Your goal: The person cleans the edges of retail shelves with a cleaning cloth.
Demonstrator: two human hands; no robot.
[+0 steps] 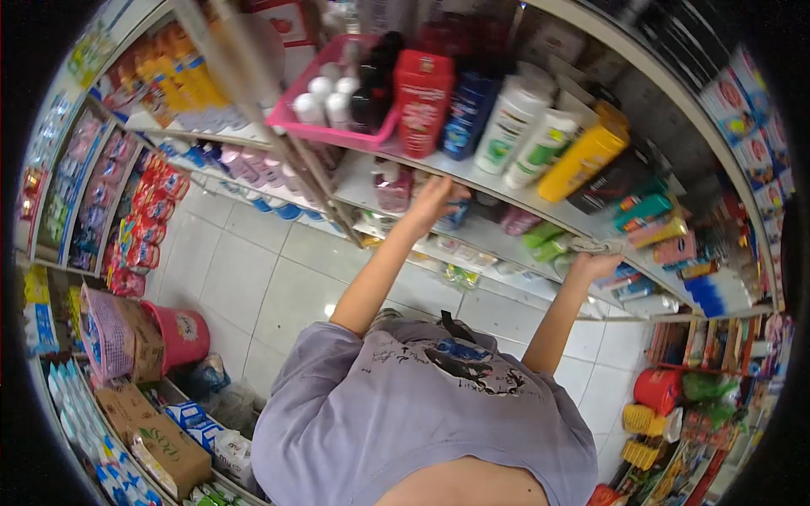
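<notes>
My left hand [430, 205] reaches into the lower shelf, its fingers curled at the top of a blue bottle [454, 216]. Part of that bottle is hidden by the hand and the shelf above. A pink pump bottle [392, 187] stands just left of this hand. My right hand [596, 265] is closed on a crumpled greyish cloth [597, 245] at the lower shelf's front edge. Green bottles [548, 242] lie or lean to the left of the cloth.
On the upper shelf stand a pink basket [278, 121] of roll-on bottles, a red box [423, 105] and a yellow bottle [585, 160]. A pink bucket [184, 335] and a cardboard box [160, 438] are at the left. Stocked shelves curve round both sides above a tiled floor [291, 291].
</notes>
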